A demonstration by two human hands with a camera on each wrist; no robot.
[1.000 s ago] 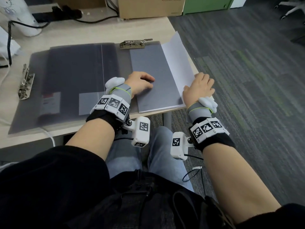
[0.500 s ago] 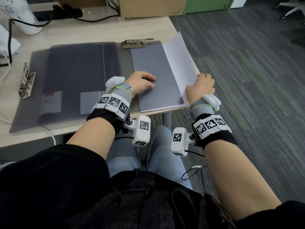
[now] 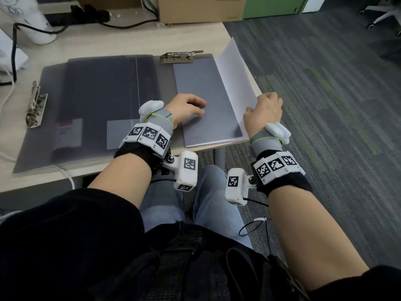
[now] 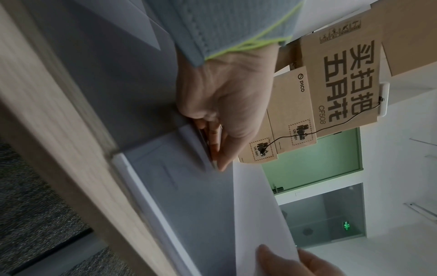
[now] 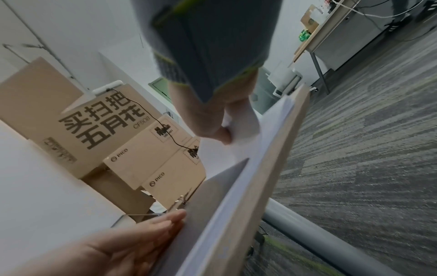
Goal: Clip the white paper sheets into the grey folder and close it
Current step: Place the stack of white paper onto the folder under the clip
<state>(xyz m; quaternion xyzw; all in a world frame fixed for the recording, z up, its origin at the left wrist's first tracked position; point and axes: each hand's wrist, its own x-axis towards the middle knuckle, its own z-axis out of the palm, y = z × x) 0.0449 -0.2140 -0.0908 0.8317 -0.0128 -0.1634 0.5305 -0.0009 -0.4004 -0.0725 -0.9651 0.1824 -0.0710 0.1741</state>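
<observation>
The grey folder lies open on the desk, with one metal clip at its far edge and another clip at its left edge. A stack of white paper sheets, grey in shadow, rests on the folder's right half just below the far clip. My left hand presses flat on the stack's near left part, fingers straight. My right hand pinches the right edge of the top sheet, which stands lifted off the stack; the pinch shows in the right wrist view.
The stack reaches the desk's right edge, with grey carpet beyond it. A white bottle, a black cable and a power strip lie at the back left. A cardboard box stands behind the folder.
My right hand has closed tighter on the top sheet's edge and raised it a little, so the sheet stands steeper. The left hand stays pressed on the stack.
</observation>
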